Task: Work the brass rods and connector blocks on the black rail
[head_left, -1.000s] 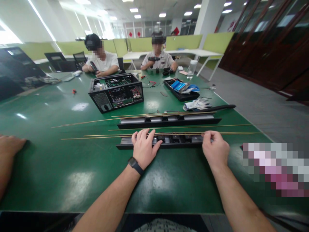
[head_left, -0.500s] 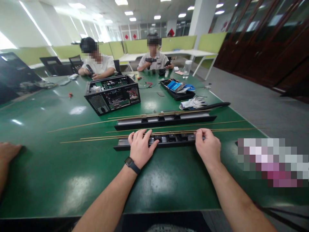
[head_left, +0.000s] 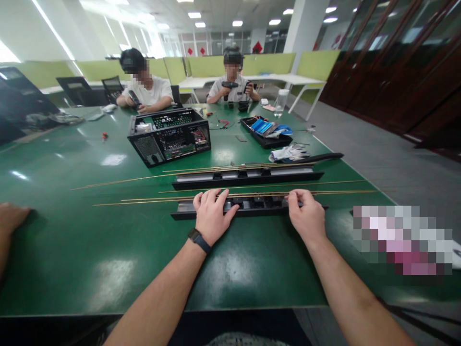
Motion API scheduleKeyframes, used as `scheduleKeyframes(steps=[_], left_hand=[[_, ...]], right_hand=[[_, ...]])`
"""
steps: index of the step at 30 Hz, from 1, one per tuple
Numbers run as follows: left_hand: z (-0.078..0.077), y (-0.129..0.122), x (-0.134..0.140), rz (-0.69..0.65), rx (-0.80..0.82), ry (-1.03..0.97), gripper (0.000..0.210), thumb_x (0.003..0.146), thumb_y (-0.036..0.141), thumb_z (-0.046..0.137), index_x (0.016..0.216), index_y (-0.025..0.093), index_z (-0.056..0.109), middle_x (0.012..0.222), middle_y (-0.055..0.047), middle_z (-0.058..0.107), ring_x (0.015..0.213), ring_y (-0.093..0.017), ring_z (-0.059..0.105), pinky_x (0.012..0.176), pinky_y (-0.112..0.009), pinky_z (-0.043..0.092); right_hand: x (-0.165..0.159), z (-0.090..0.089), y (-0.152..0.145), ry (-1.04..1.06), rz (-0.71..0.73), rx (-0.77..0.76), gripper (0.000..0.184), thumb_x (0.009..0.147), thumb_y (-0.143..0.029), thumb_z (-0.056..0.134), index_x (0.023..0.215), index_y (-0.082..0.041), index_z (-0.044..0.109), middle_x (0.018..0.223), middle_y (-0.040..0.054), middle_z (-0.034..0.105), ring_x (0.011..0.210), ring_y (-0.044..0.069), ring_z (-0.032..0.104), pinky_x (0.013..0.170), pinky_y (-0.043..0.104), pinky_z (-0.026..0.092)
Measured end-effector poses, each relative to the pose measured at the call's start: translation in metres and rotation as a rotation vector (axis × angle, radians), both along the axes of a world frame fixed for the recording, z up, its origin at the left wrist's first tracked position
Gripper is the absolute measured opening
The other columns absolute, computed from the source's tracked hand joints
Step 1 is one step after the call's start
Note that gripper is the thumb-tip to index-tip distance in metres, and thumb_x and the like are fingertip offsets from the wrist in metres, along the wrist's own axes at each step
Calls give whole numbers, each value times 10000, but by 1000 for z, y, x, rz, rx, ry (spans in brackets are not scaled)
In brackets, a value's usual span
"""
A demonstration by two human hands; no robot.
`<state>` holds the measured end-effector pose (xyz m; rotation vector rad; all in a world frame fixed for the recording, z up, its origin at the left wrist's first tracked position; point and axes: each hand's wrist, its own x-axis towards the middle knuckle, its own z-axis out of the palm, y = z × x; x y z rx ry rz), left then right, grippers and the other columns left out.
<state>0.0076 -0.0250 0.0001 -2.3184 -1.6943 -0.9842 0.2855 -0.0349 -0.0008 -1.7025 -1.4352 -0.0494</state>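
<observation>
The near black rail [head_left: 248,210] lies crosswise before me, with a silvery inner channel and several dark blocks in it. Thin brass-coloured rods [head_left: 151,200] stretch along its far side and well past both ends. My left hand [head_left: 213,214], a dark watch on its wrist, rests over the rail's left part with fingers stretched across the rods. At the right end my right hand [head_left: 307,214] is closed in a pinch at the rods; its fingertips partly hide them. Behind lies a second black rail [head_left: 248,180] with more thin rods along it.
An open black computer case [head_left: 169,137] stands beyond the rails. Farther right are a black tray [head_left: 266,137] holding blue items, white gloves [head_left: 290,153] and a clear bottle [head_left: 281,102]. Two people sit across the green table [head_left: 144,269]; another person's hand [head_left: 14,218] rests at left.
My right hand has shifted slightly left along the near rail, uncovering its right end. My left hand stays over the rail. The person opposite has raised the handheld object on the right.
</observation>
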Motion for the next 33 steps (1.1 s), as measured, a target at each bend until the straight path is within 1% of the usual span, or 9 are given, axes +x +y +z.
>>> scheduleKeyframes(steps=[5,21,24,29,31,33], left_hand=[[0,0,0,2,1,-2,455,942,513,666,1315,252,675,1322,-128,677,1254,-308,582,1153,-529,296],[0,1,1,10,3,27,444,947,509,658,1309,253,675,1321,-127,678,1239,-317,588,1145,-536,299],[0,1,1,11,4,24,452,945,518,659,1315,258,672,1325,-125,676,1246,-318,587,1149,-534,298],[-1,1,0,8,3,19,446,948,519,655,1310,260,675,1328,-124,677,1254,-316,586,1152,-531,301],[0,1,0,9,2,18,444,946,517,657,1307,259,676,1326,-124,677,1250,-315,589,1151,-529,302],[0,1,0,8,2,17,445,944,515,661,1306,257,676,1323,-123,677,1250,-314,590,1151,-527,303]], right_hand=[[1,0,0,2,-1,2,228,978,-391,550,974,-222,703,861,71,795,827,253,736,845,363,507],[2,2,-2,34,0,-13,243,988,-398,548,950,-233,723,883,61,800,885,262,742,861,362,501],[5,1,0,17,-36,-8,247,984,-390,538,954,-232,726,883,70,797,878,267,736,847,365,500],[15,-4,3,33,-168,-7,261,975,-389,524,946,-213,716,858,88,787,821,271,722,800,363,489],[15,-4,3,41,-161,-3,258,977,-400,530,962,-214,708,863,86,788,825,268,727,795,357,489],[13,-4,2,33,-114,6,256,983,-413,536,976,-220,704,864,77,790,827,261,733,805,352,494]])
